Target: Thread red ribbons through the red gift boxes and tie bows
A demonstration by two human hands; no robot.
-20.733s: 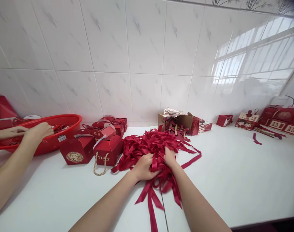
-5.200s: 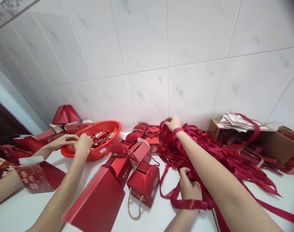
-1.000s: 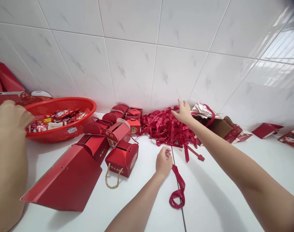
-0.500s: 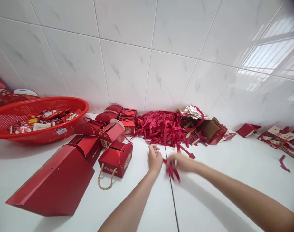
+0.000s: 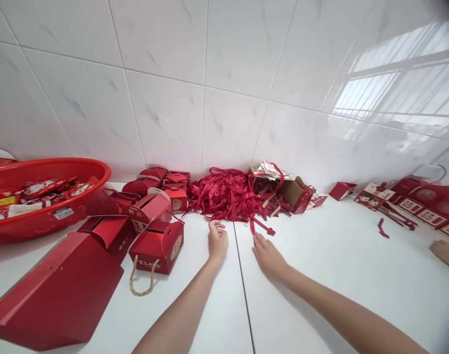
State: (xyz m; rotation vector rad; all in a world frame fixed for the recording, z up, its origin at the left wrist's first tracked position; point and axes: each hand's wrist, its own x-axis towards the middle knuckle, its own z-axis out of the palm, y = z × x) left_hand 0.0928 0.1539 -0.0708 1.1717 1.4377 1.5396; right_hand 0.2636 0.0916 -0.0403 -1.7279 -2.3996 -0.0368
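Observation:
My left hand [image 5: 217,241] rests on the white table with loosely curled fingers, and nothing shows in it. To its right, my right hand [image 5: 270,256] has its fingers stretched out low over the tabletop. Its fingertips are at the lower end of a short red ribbon strip [image 5: 252,225]; whether they press on it I cannot tell. Just beyond both hands lies a heap of red ribbons [image 5: 224,194]. A dark red strip with a flower-shaped end [image 5: 264,226] sits beside the short one. Left of my left hand stands a red gift box [image 5: 158,248] with a gold rope handle.
More red boxes [image 5: 150,206] and a large red carton [image 5: 58,290] stand left, by a red basket [image 5: 87,177] of wrapped packets. An opened box [image 5: 298,194] leans by the wall. Further right are patterned boxes [image 5: 423,199], a ribbon scrap [image 5: 382,228] and another person's hand [image 5: 447,254].
The red ribbon pieces dangling from my right hand no longer show, and its fingers have straightened. My view has turned right, bringing another person's hand in. My left hand keeps its place.

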